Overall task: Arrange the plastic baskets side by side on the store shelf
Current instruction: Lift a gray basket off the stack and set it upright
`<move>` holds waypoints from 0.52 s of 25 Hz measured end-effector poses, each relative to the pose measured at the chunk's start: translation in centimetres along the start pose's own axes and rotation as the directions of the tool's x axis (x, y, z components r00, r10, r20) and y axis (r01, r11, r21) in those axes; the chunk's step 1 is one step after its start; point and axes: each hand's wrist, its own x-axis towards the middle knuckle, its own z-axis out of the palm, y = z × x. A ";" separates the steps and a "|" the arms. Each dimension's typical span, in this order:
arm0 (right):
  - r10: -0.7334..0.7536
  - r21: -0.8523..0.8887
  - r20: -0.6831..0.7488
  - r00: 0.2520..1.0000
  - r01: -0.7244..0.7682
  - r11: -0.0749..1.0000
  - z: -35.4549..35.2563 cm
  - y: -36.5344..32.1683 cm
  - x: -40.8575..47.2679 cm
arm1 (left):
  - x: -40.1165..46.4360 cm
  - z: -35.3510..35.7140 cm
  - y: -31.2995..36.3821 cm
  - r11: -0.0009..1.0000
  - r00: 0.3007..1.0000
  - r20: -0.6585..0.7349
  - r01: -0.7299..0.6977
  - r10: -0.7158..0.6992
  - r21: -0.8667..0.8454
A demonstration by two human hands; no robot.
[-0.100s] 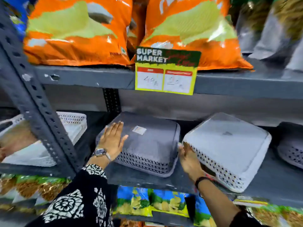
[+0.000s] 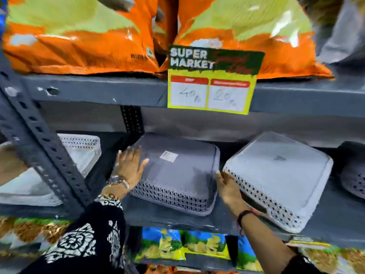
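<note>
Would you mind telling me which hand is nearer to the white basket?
Right. The right hand lies against the near left corner of the white basket, between it and the grey basket. The left hand rests flat on the grey basket's far left side.

You stood in a shop, at a grey metal rack (image 2: 45, 153) of slotted uprights and flat shelves. A yellow and green price tag (image 2: 212, 80) reading "SUPER MARKET", with two handwritten prices, hung from the upper shelf edge. Orange snack bags (image 2: 79, 46) lay above it, plastic baskets (image 2: 280, 175) sat upturned on the middle shelf, and more bright packets (image 2: 169, 246) filled the shelf below.
</note>
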 end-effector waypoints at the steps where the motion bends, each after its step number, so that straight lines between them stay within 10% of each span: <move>1: 0.051 0.001 0.000 0.999 -0.051 0.999 0.7 0.4 0.8 | 1.7 0.7 -1.2 0.997 0.997 0.001 0.079 -0.079 0.002; 13: 0.029 0.256 0.157 0.987 -0.069 0.964 0.6 1.6 1.8 | 7.2 1.9 -4.3 0.674 0.767 0.401 0.636 -0.501 -0.375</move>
